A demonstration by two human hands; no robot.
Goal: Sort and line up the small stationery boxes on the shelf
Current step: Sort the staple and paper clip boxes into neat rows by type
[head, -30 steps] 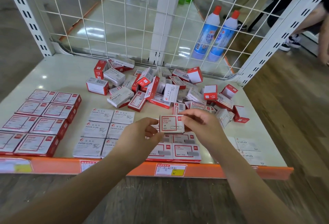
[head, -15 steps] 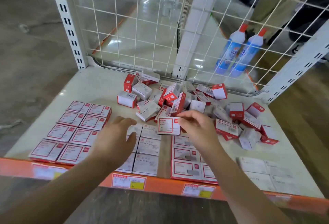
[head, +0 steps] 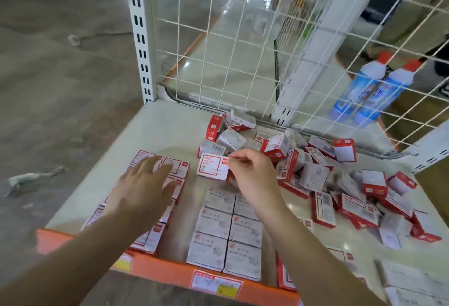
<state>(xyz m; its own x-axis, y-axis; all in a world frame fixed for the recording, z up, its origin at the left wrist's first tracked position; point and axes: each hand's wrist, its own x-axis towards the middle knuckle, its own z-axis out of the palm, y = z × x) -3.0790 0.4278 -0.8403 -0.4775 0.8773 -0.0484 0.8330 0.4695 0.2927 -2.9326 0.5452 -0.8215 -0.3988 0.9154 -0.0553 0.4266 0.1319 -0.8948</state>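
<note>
Head: box (head: 213, 166) apparently in right grip (head: 251, 172)

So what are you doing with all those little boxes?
A person is sorting small stationery boxes on a shelf. The right hand pinches one red-and-white box above the neat grey rows. The left hand, fingers spread, hovers over the lined-up red boxes. A jumbled pile waits unsorted.

Box rows (head: 226, 232) in front, loose pile (head: 315, 172) behind-right
</note>
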